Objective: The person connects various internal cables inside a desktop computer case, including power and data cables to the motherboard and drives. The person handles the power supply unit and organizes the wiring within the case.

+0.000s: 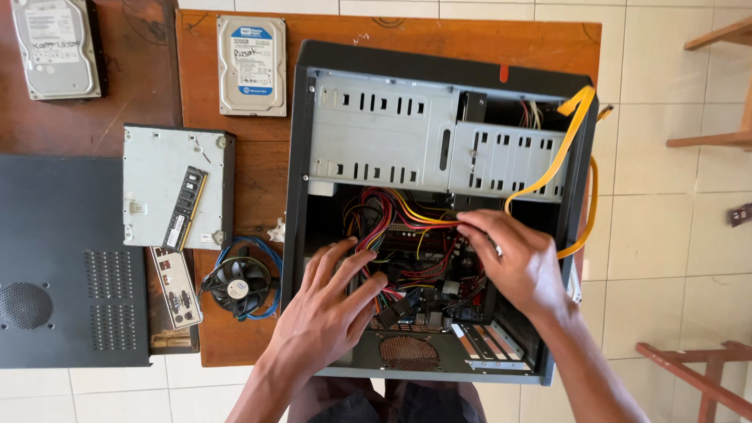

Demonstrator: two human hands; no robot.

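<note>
I am working both hands in the open computer case (439,86): left hand (333,301) spread on the wire bundle (407,227), right hand (513,258) pinching wires; side panel (47,258), cooler fan (237,286) and two hard drives (251,66) already lying out on the tabletop (258,180).

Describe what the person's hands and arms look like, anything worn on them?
Both arms are bare to the frame edge, with no sleeves showing. The left hand wears no glove, ring or watch. The right hand has a ring on one finger, otherwise nothing.

Left hand (333,305) fingers spread, flat; right hand (513,262) fingertips pinching.
</note>
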